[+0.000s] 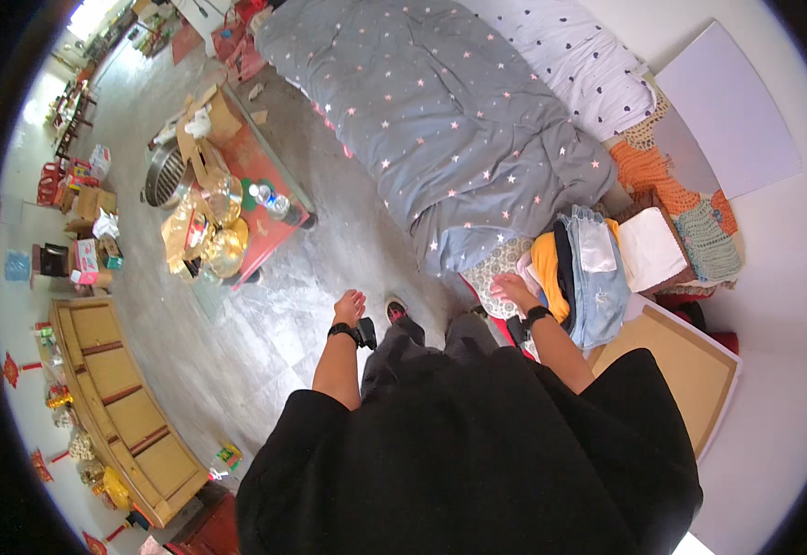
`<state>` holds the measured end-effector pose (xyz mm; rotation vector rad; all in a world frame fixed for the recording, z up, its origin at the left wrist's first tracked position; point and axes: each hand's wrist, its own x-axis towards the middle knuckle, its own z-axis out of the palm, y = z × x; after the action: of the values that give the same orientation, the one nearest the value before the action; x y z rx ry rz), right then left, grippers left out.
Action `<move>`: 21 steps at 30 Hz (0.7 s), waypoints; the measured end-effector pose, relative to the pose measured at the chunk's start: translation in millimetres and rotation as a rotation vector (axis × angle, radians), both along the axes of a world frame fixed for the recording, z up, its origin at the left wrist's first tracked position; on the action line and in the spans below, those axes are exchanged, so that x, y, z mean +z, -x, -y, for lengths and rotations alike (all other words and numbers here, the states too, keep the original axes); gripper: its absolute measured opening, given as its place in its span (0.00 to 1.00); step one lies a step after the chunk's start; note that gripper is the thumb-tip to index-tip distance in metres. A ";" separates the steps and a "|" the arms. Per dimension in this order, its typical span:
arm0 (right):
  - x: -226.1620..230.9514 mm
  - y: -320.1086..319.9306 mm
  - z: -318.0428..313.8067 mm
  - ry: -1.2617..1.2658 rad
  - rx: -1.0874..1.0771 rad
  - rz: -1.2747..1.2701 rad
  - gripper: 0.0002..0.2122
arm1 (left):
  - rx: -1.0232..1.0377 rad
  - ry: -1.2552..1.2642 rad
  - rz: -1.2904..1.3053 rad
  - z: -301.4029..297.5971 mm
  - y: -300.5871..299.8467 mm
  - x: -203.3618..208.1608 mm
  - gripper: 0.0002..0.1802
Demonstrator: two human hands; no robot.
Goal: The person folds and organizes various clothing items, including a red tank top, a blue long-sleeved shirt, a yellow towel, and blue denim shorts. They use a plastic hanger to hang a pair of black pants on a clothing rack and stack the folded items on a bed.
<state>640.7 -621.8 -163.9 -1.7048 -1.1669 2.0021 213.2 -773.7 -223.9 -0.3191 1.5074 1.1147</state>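
My left hand [350, 307] hangs over the grey floor beside my leg, its fingers loosely extended and nothing in it. To the right, my right hand [516, 292] has its fingers spread, over the patterned cushion-like cloth [494, 268] at the bed's near end; whether it touches the cloth I cannot tell. Next to that hand lies a row of clothes: a yellow garment [548, 275], a black one [565, 268] and light blue jeans [601, 301]. Each wrist wears a black band with a small dark device.
A bed with a grey star-print quilt [459, 120] stretches ahead. At left, a low red table [269, 208] bears a steel pot [168, 176], golden packaging and a plastic bottle [272, 201]. A wooden cabinet [130, 407] lines the left wall; a shallow tan-lined tray [671, 365] lies right.
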 end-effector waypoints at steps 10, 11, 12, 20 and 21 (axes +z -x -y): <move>-58.4 -19.6 48.3 0.227 -0.097 0.029 0.11 | -0.473 -0.064 -0.107 -71.2 -76.2 -16.9 0.07; -70.8 -27.5 56.4 0.248 -0.144 0.033 0.11 | -0.514 -0.090 -0.114 -77.2 -87.5 -27.6 0.06; -81.9 -24.8 60.9 0.307 -0.169 0.000 0.11 | -0.604 -0.246 -0.100 -69.6 -81.0 -55.3 0.04; -215.3 -53.1 42.0 0.296 -0.220 0.150 0.15 | -0.645 -0.013 -0.321 -86.6 -178.5 -189.9 0.14; -237.0 -59.9 31.4 0.138 -0.236 0.144 0.17 | -0.655 -0.007 -0.307 -95.1 -186.9 -207.3 0.14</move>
<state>700.6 -653.2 -400.9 -1.9801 -0.8380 1.8797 400.1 -678.6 -431.2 0.3538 1.6985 0.6558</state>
